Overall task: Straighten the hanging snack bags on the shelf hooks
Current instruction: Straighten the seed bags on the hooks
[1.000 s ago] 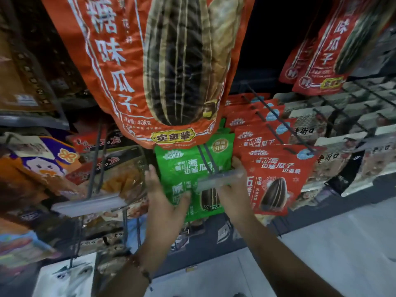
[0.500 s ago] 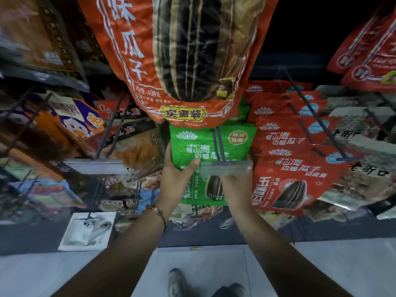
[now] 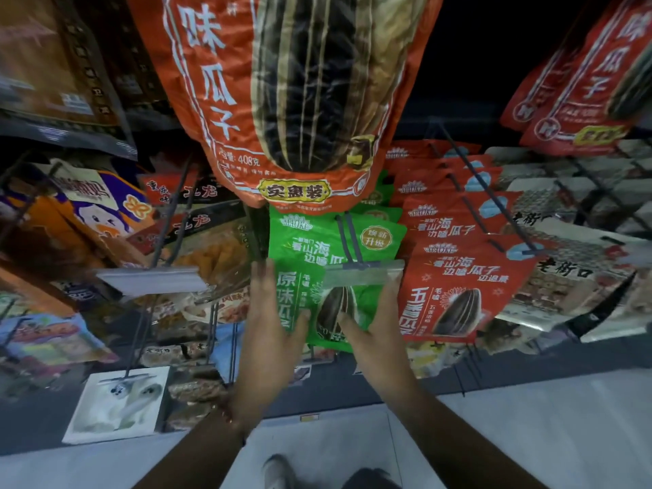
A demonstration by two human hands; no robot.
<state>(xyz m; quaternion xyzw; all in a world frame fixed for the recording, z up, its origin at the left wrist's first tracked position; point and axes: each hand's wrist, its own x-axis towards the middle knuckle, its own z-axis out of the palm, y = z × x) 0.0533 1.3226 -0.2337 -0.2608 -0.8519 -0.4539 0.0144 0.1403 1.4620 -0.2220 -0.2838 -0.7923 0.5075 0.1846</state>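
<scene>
A grey price-tag strip (image 3: 151, 280) is capping the hook at nine o'clock, with orange snack packs hanging behind it. The left hand (image 3: 270, 322) is lying flat against the left edge of the green snack bag (image 3: 317, 248), fingers straight and thumb spread onto the bag's face, pinching nothing. The bag is hanging at the frame's centre on a wire hook (image 3: 347, 238), beneath a large orange bag (image 3: 296, 100) at twelve o'clock. The right hand (image 3: 375, 322) is bracing the right edge, fingers extended upward and touching the clear price strip (image 3: 363, 273). Judged purpose: both palms are framing the bag to square it on the hook. Red bags (image 3: 458, 284) are hanging at three o'clock, overlapped in a row.
</scene>
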